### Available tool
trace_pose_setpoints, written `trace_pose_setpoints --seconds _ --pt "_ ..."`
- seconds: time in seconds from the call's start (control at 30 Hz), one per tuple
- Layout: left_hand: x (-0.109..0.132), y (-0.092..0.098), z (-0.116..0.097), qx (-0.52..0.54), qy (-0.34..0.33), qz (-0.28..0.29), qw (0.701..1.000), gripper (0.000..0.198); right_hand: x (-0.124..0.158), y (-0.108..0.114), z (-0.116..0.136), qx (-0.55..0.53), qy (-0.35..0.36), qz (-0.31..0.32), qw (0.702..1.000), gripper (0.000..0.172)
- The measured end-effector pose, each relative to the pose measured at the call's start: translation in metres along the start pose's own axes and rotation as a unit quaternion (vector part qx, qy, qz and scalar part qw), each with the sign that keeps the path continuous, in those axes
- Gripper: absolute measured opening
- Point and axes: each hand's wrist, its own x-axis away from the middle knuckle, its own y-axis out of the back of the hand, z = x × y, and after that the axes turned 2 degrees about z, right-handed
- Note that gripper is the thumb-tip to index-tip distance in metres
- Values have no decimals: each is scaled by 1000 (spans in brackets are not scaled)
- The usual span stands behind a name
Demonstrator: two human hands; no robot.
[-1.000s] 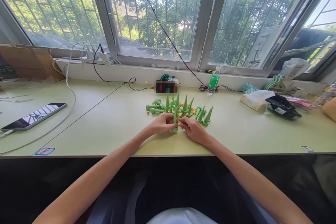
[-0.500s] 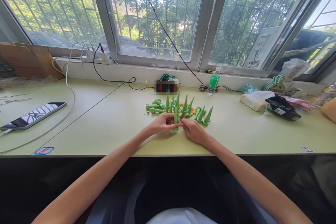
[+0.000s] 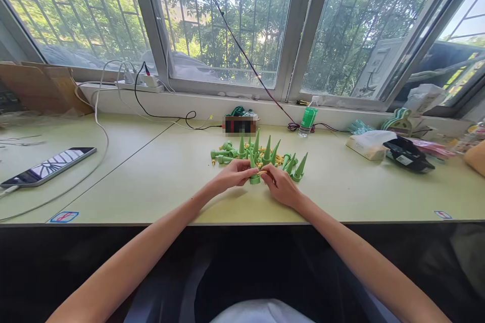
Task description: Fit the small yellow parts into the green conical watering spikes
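My left hand (image 3: 235,173) is closed around a green plastic spike (image 3: 254,177), which points upward from a round collar. Against the spike's near side, my right hand (image 3: 279,181) pinches a small yellow piece (image 3: 262,172); its exact shape is partly covered by the fingers. Just behind both hands, several green spikes (image 3: 267,152) stand upright among loose yellow fittings (image 3: 279,160). More green pieces (image 3: 223,153) lie on their sides to the left of the pile. A separate spike (image 3: 300,167) stands at the pile's right edge.
A phone (image 3: 47,166) with a white cable lies at the left on the table (image 3: 144,186). Behind the pile are a blurred box (image 3: 239,125) and a water bottle (image 3: 308,118). Tissues (image 3: 369,144) and a black packet (image 3: 409,155) lie to the right.
The held spike has risen slightly and its tip tilts away from me. My right fingers have shifted a little, and the yellow piece now shows more between my hands.
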Motion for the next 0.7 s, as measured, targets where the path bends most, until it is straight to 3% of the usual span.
trace_pose_setpoints --seconds 0.3,0.7 --pt "1 0 -8 120 39 -30 992 44 3 -2 -6 -30 27 -25 999 26" --pt "3 2 -6 124 40 19 991 42 3 2 -6 -1 76 -31 997 20"
